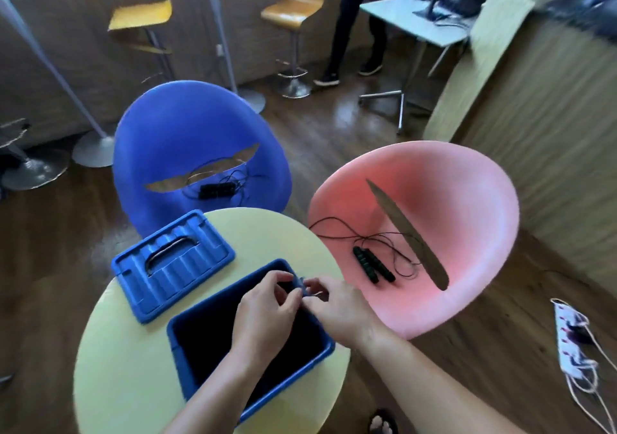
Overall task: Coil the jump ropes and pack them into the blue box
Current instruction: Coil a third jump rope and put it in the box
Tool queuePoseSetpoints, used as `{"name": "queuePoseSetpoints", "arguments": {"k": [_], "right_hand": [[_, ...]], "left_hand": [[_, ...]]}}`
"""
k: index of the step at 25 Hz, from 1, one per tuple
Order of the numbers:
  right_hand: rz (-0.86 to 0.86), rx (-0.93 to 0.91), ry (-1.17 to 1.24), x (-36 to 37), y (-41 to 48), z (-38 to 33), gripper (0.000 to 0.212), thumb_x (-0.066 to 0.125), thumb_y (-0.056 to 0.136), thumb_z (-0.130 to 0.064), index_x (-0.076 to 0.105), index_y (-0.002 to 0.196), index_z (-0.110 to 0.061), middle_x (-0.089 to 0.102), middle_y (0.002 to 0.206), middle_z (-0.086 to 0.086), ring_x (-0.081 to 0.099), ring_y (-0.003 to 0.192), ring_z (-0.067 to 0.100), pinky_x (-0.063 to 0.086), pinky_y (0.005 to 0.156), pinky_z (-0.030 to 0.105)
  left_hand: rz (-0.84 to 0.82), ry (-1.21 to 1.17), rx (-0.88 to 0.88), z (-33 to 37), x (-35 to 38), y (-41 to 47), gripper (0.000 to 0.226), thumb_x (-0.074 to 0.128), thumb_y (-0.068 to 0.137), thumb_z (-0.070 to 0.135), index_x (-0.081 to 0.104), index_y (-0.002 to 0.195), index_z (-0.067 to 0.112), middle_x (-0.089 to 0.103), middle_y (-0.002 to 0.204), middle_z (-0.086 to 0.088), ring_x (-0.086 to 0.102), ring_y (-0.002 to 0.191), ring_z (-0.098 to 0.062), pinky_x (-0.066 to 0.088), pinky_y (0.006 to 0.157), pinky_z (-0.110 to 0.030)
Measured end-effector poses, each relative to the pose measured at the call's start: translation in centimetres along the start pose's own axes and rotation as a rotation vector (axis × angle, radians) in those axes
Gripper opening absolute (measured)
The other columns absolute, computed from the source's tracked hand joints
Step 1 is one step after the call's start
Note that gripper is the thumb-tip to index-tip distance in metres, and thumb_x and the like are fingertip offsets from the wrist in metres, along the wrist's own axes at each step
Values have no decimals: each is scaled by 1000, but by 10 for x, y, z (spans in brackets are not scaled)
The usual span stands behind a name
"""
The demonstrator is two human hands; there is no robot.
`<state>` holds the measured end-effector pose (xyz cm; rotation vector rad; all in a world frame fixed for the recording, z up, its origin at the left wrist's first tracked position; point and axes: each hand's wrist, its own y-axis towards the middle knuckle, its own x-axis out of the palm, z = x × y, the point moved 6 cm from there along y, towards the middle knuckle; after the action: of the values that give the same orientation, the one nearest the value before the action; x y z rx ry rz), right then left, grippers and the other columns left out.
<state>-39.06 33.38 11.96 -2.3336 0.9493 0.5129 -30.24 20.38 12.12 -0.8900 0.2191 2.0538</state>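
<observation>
The open blue box (187, 343) stands on a round yellow table (127, 383), its inside dark. My left hand (267, 316) and my right hand (337, 310) meet over the box's far corner. Their curled fingertips pinch a small blue part of the rim there, and blur hides the detail. One black-handled jump rope (372, 263) lies loose and tangled on the seat of the pink chair (467, 200). Another jump rope (217, 190) lies uncoiled on the blue chair (187, 133).
The box's blue lid (173, 263) lies handle up on the table, left of the box. A power strip (571, 337) with cables lies on the wooden floor at right. Bar stools (297, 9), lamp bases, a desk and a standing person's legs (354, 26) are behind.
</observation>
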Motion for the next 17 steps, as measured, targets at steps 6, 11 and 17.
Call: {"name": "queuePoseSetpoints", "arguments": {"k": [6, 11, 17], "right_hand": [[92, 22, 104, -114, -1, 79, 23, 68, 91, -32, 72, 112, -26, 73, 103, -13, 67, 94, 1, 54, 91, 24], [95, 84, 111, -193, 11, 162, 15, 68, 91, -34, 71, 105, -31, 74, 97, -12, 67, 83, 4, 52, 80, 20], [38, 211, 134, -212, 51, 220, 10, 71, 85, -36, 69, 95, -33, 74, 93, -8, 67, 84, 14, 57, 88, 35]], "left_hand": [[-107, -60, 26, 84, 92, 13, 10, 68, 93, 46, 71, 98, 38, 71, 78, 11, 70, 74, -8, 53, 70, -30], [-121, -46, -62, 126, 171, 20, 8, 69, 92, 43, 73, 92, 36, 72, 75, 12, 69, 75, -7, 57, 74, -33], [-150, 14, -183, 128, 223, 49, 11, 68, 91, 43, 73, 90, 34, 73, 79, 11, 70, 78, -11, 58, 74, -34]]}}
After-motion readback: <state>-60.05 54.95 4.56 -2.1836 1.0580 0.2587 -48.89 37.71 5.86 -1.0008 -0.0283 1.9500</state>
